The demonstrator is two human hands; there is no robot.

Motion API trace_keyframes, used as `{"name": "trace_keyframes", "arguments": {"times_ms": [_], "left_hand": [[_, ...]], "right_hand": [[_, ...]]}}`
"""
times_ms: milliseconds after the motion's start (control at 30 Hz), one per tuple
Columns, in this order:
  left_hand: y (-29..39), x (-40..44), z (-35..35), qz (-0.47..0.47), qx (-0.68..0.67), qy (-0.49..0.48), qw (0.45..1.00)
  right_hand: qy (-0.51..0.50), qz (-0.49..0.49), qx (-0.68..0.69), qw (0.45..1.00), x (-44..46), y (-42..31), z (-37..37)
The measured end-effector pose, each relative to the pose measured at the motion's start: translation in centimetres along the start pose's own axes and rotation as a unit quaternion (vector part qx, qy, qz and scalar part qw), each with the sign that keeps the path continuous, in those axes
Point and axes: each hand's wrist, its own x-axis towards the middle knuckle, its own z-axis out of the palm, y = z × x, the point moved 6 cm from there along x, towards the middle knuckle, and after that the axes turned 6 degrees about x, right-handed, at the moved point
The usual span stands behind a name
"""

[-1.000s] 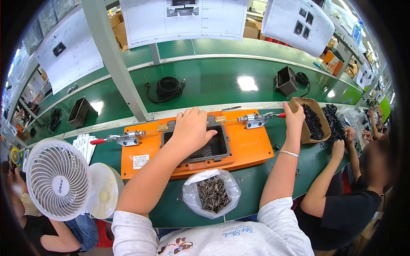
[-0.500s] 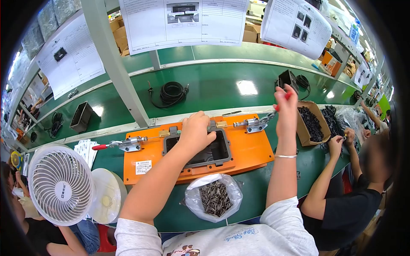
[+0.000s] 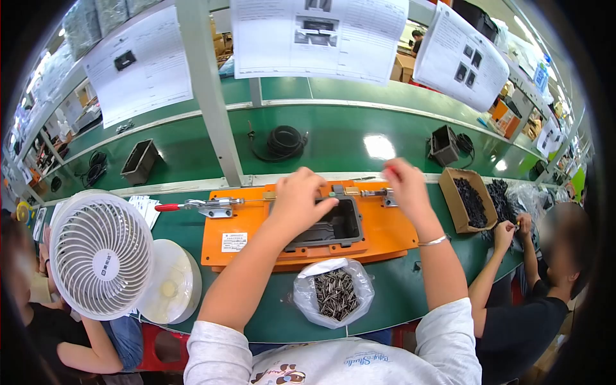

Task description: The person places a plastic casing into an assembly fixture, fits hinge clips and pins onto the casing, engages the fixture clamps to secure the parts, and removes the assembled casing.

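An orange fixture plate (image 3: 391, 231) holds a dark rectangular housing (image 3: 343, 221) with its open side up. My left hand (image 3: 299, 199) lies over the left part of the housing, thumb spread out. On the right, my right hand (image 3: 406, 186) is closed round the red handle (image 3: 390, 169) of the right toggle clamp (image 3: 384, 195), which is partly hidden. The left toggle clamp (image 3: 215, 205) has its red handle pointing left. In front of the fixture sits a clear bag of metal screws (image 3: 335, 294).
A white fan (image 3: 102, 256) stands at the left. A cardboard box of black parts (image 3: 468, 202) is at the right, near a co-worker (image 3: 526, 308). Behind are a coiled cable (image 3: 284, 141), dark housings (image 3: 139, 162) and hanging paper sheets (image 3: 321, 38).
My right hand has swung the red handle up, then leftward and down toward the fixture. My left hand stays on the housing. The camera view has shifted, moving the scene rightward.
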Motion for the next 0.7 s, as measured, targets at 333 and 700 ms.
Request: {"name": "trace_keyframes", "arguments": {"times_ms": [333,700], "left_hand": [[-16.0,-10.9,-13.1,-0.419,-0.085,0.429,0.796],[-21.9,-14.3,-11.2,-0.48,-0.37,0.533,0.591]], "right_hand": [[0.06,-0.168,-0.013,0.984,0.3,-8.5,1.7],[-0.207,-0.257,-0.224,0.917,-1.2,-15.3,14.4]]}}
